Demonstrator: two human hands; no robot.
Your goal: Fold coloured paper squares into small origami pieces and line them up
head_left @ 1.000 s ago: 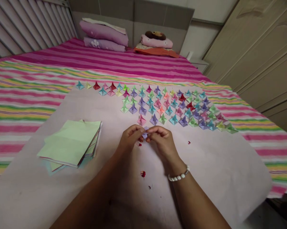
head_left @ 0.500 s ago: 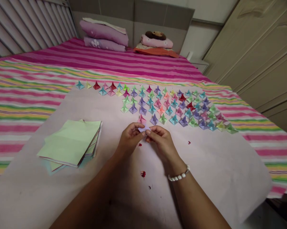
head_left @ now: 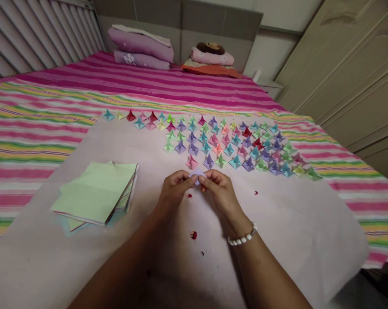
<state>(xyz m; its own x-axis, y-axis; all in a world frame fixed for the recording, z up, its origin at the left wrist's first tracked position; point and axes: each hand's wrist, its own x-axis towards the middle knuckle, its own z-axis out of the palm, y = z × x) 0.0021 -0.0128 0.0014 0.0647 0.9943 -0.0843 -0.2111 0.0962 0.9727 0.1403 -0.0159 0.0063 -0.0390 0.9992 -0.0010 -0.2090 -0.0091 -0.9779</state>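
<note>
A small folded piece of lavender paper (head_left: 197, 172) is pinched between my two hands over the middle of the pale sheet (head_left: 277, 240). My left hand (head_left: 175, 189) grips its left side between thumb and fingers. On the opposite side, my right hand (head_left: 218, 186) holds it the same way, with both thumbs nearly meeting at the near edge. The fingertips behind the paper are partly hidden. Just beyond the hands stands a pink folded paper piece (head_left: 191, 162), one of several small pointed origami pieces (head_left: 235, 162) in many colours set out in rows.
To the left lies a stack of square paper (head_left: 95, 193), light green on top. Small red marks (head_left: 194, 235) show on the sheet near my forearms. Around it spreads a striped bedcover (head_left: 16, 150). Folded purple bedding (head_left: 142, 47) and a pink roll (head_left: 212, 56) rest by the headboard.
The lavender paper has been turned or spread so that more of it shows between my thumbs. My left hand has dropped slightly, uncovering the pink piece behind it.
</note>
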